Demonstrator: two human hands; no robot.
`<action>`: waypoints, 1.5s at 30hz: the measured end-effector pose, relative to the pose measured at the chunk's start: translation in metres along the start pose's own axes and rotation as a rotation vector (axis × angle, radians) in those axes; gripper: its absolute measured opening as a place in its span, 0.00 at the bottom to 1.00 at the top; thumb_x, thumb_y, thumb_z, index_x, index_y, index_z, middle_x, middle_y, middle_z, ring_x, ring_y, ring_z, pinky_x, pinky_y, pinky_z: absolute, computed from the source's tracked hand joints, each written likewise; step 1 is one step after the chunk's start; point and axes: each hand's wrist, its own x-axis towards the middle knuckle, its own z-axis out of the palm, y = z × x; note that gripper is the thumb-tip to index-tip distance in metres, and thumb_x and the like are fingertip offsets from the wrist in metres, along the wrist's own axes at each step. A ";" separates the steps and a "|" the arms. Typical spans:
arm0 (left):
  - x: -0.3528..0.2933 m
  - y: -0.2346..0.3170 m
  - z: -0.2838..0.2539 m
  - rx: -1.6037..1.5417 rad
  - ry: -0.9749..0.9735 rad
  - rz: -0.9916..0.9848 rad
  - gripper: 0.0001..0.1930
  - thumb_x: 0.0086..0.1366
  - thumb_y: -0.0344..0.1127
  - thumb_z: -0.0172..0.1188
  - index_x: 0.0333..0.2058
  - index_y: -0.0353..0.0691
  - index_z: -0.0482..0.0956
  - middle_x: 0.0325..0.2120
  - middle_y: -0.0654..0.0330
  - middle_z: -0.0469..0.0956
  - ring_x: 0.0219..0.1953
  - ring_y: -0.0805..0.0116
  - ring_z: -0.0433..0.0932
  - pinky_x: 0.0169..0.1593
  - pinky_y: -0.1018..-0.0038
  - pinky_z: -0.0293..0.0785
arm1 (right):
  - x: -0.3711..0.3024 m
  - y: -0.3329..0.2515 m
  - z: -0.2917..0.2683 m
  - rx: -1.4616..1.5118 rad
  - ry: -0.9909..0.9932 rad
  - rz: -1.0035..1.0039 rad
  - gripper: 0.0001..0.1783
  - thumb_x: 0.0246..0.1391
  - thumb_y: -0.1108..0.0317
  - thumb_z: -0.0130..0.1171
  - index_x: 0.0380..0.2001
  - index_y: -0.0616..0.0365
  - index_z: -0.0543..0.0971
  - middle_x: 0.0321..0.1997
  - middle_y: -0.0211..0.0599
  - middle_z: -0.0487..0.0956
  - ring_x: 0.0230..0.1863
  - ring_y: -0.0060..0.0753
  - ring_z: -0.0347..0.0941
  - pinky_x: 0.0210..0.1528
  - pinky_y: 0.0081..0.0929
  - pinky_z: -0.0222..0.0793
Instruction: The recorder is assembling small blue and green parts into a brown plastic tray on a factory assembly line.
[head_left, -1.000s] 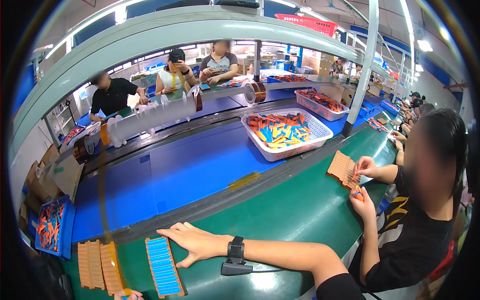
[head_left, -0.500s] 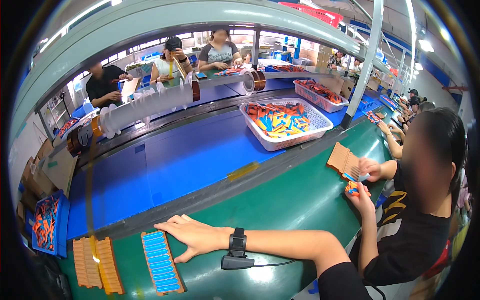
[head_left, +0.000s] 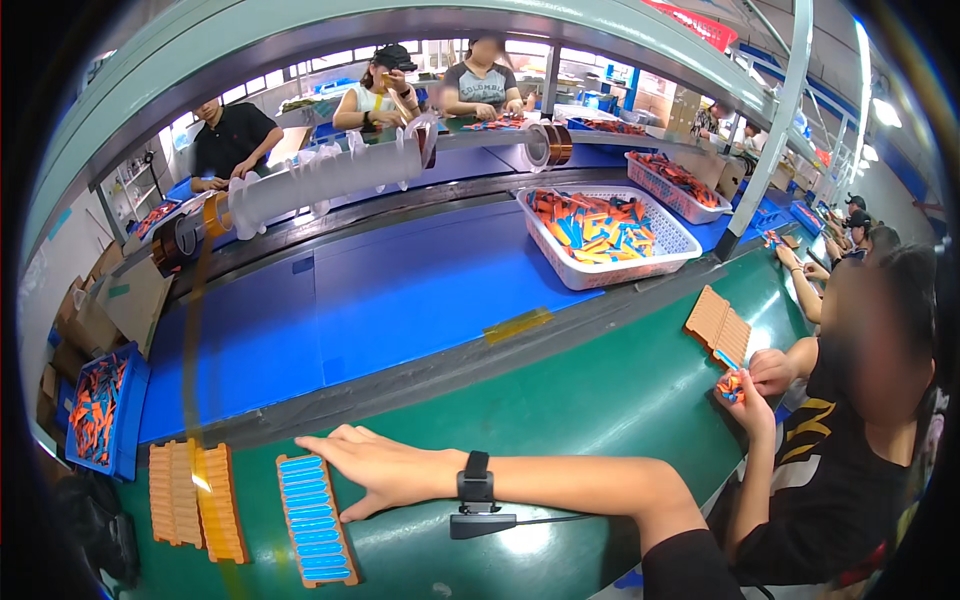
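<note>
My right hand [head_left: 385, 468] reaches in from the lower right, a black strap with a small box on its wrist. Its fingers are stretched and spread, with the fingertips at the far edge of a brown ribbed tray [head_left: 346, 568] and the thumb by its right side. Bright blue slim pieces [head_left: 312, 523] lie in rows across that tray. Left of it sit more brown ribbed trays [head_left: 178, 497], side by side or overlapping, with no blue pieces showing. My left hand is not in view.
A blue bin [head_left: 128, 415] of orange and blue pieces stands at the left. Beyond the green table [head_left: 560, 410] runs a blue conveyor [head_left: 400, 300] with a filled white basket [head_left: 680, 250]. A co-worker's hands [head_left: 762, 385] hold small pieces by another brown tray [head_left: 715, 322].
The whole view has shifted. My right hand and the blue-filled tray appear slightly nearer the other brown trays. The co-worker's hands at the right have come together, away from their tray.
</note>
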 end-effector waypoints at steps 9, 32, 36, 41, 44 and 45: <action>-0.015 -0.022 0.017 -0.178 0.189 -0.017 0.07 0.68 0.28 0.60 0.41 0.31 0.82 0.31 0.66 0.80 0.31 0.78 0.74 0.39 0.81 0.68 | 0.012 -0.006 0.027 -0.022 -0.017 -0.087 0.55 0.48 0.58 0.76 0.71 0.68 0.54 0.62 0.58 0.69 0.64 0.54 0.61 0.67 0.43 0.60; -0.019 0.018 0.045 0.160 0.035 0.004 0.13 0.71 0.27 0.56 0.50 0.29 0.80 0.43 0.57 0.80 0.43 0.72 0.76 0.47 0.77 0.72 | 0.006 -0.029 0.030 -0.221 0.203 -0.079 0.50 0.50 0.68 0.70 0.70 0.71 0.54 0.70 0.61 0.63 0.64 0.57 0.65 0.67 0.45 0.64; -0.009 0.004 0.042 0.113 -0.033 0.009 0.12 0.70 0.27 0.57 0.49 0.29 0.80 0.41 0.59 0.80 0.41 0.72 0.76 0.46 0.77 0.72 | 0.003 -0.031 -0.019 -0.086 0.434 0.113 0.47 0.51 0.75 0.65 0.71 0.66 0.52 0.60 0.58 0.71 0.55 0.58 0.71 0.57 0.46 0.71; -0.003 -0.005 0.034 0.017 -0.081 -0.003 0.10 0.69 0.28 0.59 0.46 0.29 0.80 0.38 0.61 0.80 0.39 0.73 0.76 0.45 0.76 0.71 | -0.005 -0.031 -0.043 -0.077 0.147 -0.052 0.16 0.56 0.71 0.59 0.48 0.60 0.77 0.43 0.45 0.79 0.46 0.48 0.77 0.48 0.42 0.75; 0.000 -0.008 0.034 -0.050 -0.093 -0.002 0.09 0.68 0.28 0.60 0.44 0.29 0.80 0.36 0.62 0.80 0.37 0.73 0.76 0.44 0.76 0.71 | -0.017 -0.021 -0.019 -0.269 0.075 -0.018 0.16 0.52 0.72 0.62 0.44 0.65 0.79 0.41 0.46 0.82 0.45 0.51 0.77 0.47 0.46 0.75; -0.001 -0.009 0.032 -0.073 -0.089 -0.007 0.08 0.68 0.28 0.60 0.43 0.29 0.80 0.36 0.62 0.80 0.37 0.73 0.76 0.44 0.76 0.71 | -0.017 -0.017 -0.014 -0.264 0.041 0.029 0.20 0.51 0.70 0.63 0.48 0.68 0.78 0.43 0.49 0.79 0.48 0.51 0.75 0.50 0.45 0.74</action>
